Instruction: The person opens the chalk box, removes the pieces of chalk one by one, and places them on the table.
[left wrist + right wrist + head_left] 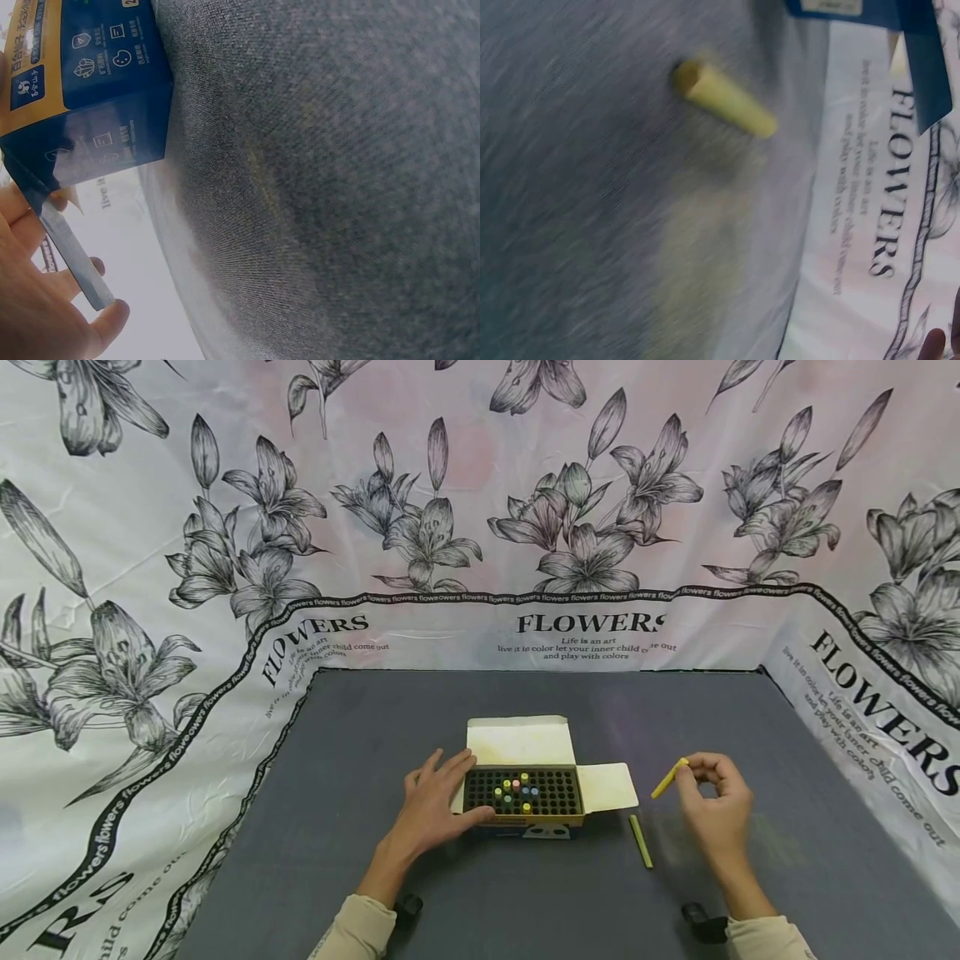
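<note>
A blue and yellow chalk box [543, 821] stands on the table with its lid flaps folded out. Several coloured chalk sticks [516, 786] stand in its grid of round holes. My left hand [432, 803] holds the box at its left end, thumb at the front edge and fingers by the back corner; in the left wrist view those fingers are spread beside the side flap [75, 259]. Away to the right of the box, my right hand [716, 797] pinches a yellow chalk stick [669, 778], tilted. A yellow-green chalk stick [641, 842] lies on the table between box and right hand.
The dark grey cloth table [555, 906] carries faint yellow chalk smears [705, 255]. A white flower-printed curtain [450, 635] rises behind it and at both sides. The box's right flap [607, 787] sticks out toward the right hand.
</note>
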Demonstrator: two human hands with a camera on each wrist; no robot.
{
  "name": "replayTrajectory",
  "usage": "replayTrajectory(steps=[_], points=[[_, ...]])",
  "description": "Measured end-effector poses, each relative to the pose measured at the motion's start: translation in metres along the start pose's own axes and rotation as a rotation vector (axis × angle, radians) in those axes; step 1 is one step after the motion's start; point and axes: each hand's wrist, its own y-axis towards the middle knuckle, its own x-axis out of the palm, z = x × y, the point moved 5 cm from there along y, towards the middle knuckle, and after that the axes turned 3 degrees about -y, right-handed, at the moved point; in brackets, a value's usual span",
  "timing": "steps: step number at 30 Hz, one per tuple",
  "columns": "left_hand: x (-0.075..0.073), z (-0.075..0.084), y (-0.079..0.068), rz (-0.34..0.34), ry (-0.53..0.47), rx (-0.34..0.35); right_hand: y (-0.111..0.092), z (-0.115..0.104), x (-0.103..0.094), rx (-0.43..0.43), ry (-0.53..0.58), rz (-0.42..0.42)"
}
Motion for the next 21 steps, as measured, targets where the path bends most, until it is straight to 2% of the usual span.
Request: replayTrajectory(steps=[5, 9, 17, 21], points=[[-0.001, 0.000, 0.000, 0.001, 0.004, -0.002, -0.004, 0.025, -0.003, 0.116, -0.186, -0.093], [0.000, 0.000, 0.000, -0.003, 0.011, -0.002, -0.008, 0.036, -0.001, 0.157, -0.328, -0.208], [0.000, 0.000, 0.000, -0.005, 0.007, -0.003, -0.013, 0.047, 0.008, 0.081, -0.488, -0.398], [0.000, 0.000, 0.000, -0.006, 0.005, -0.002, -0.017, 0.053, 0.013, 0.082, -0.560, -0.507]])
